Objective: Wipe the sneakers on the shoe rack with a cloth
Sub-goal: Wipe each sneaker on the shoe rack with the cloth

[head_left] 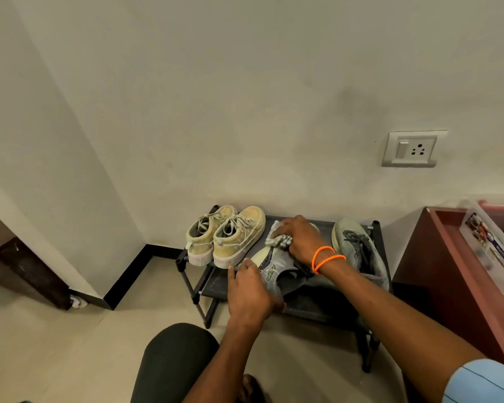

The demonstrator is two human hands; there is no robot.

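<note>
Shoe rack (pixel 303 311): dark, low, open-framed, standing against the pale wall; its top shelf carries all the footwear.

Yellow sneakers (pixel 226 237): a pair, side by side at the left end of the top shelf, heels toward the viewer, laces loose, soles pale and scuffed.

Grey sneaker, middle (pixel 277 271): lying tilted on the top shelf just right of the yellow pair, heel opening toward the front edge, green lettering on the heel tab, pale sole showing at its left side.

Grey sneaker, right (pixel 361 251): at the right end of the same shelf, dark laces, toe toward the wall, apart from the middle one.

Cloth (pixel 278 239): light, bunched, on the front part of the middle grey sneaker.

Right hand (pixel 301 238): orange bands at the wrist; fingers curled over the cloth, gripping it and pressing it down on the shoe.

Left hand (pixel 252 292): fingers wrapped round the heel end of the middle grey sneaker, thumb lying along its left side.

Wall socket (pixel 412 149): white plate with switch, on the wall above the rack's right end.

Reddish-brown cabinet (pixel 437 269): right of the rack, bearing a clear plastic box (pixel 495 242).

Knee (pixel 172 362): dark-clothed, low in front of the rack.
</note>
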